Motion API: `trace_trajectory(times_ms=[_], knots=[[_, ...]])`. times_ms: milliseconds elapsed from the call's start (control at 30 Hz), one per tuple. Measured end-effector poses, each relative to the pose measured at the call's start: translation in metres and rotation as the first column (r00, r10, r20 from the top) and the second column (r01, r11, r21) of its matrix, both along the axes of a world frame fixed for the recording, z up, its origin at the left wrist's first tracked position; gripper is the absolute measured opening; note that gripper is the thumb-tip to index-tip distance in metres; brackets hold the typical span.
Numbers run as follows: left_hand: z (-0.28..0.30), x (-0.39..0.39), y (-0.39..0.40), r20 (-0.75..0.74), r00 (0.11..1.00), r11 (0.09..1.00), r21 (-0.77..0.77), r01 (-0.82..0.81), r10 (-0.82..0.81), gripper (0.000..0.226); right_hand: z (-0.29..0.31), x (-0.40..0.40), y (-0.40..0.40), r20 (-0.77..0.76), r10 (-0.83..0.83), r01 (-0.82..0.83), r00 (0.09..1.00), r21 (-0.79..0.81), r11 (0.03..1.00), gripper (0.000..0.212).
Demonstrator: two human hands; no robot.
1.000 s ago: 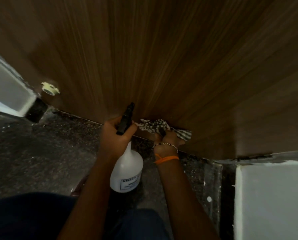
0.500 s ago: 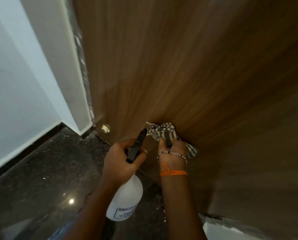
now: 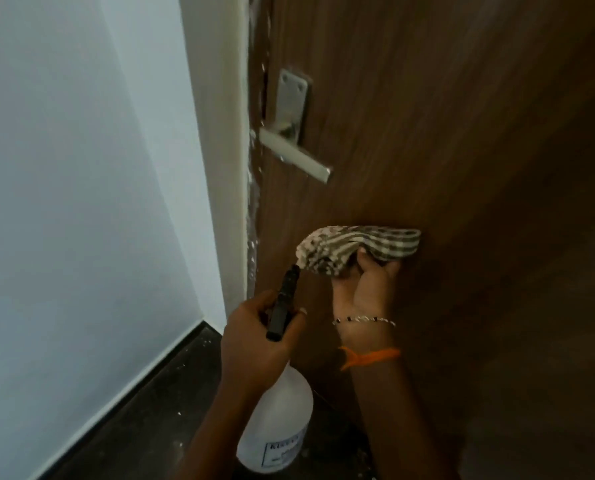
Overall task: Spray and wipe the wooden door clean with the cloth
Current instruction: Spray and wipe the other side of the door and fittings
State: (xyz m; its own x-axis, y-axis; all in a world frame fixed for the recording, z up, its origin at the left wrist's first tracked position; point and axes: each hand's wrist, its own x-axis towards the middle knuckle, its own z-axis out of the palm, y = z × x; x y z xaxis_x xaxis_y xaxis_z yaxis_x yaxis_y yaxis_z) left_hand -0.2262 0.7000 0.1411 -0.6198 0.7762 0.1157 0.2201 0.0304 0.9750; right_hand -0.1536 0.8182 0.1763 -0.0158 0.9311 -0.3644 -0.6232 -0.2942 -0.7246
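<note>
Head view: door (image 3: 445, 150), white wall (image 3: 64, 202)

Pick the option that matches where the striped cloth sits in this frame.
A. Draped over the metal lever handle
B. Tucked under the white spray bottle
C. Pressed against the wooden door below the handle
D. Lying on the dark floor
C: the right hand holds the grey-and-white striped cloth against the brown wooden door, below the silver metal lever handle and clear of it.
</note>
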Motion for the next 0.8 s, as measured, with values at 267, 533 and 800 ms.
trace_trajectory(times_ms=[267, 533, 800], knots=[[0.078, -0.069, 0.028, -0.048, 0.997, 0.998, 0.007, 0.064, -0.063, 0.030, 0.104, -0.040, 0.002, 0.474, -0.212, -0.112, 0.854, 0.568, 0.816, 0.045], [0.102, -0.113, 0.062, -0.011, 0.986, 0.986, -0.031, 0.164, -0.165, 0.028, 0.098, -0.097, 0.042, 0.843, -0.517, -0.772, -0.149, 0.227, 0.594, 0.046], [0.103, -0.126, 0.082, 0.001, 0.973, 0.973, 0.016, 0.230, -0.230, 0.024, 0.075, -0.069, 0.029, 0.793, -0.600, -0.783, -0.108, 0.304, 0.543, 0.043]])
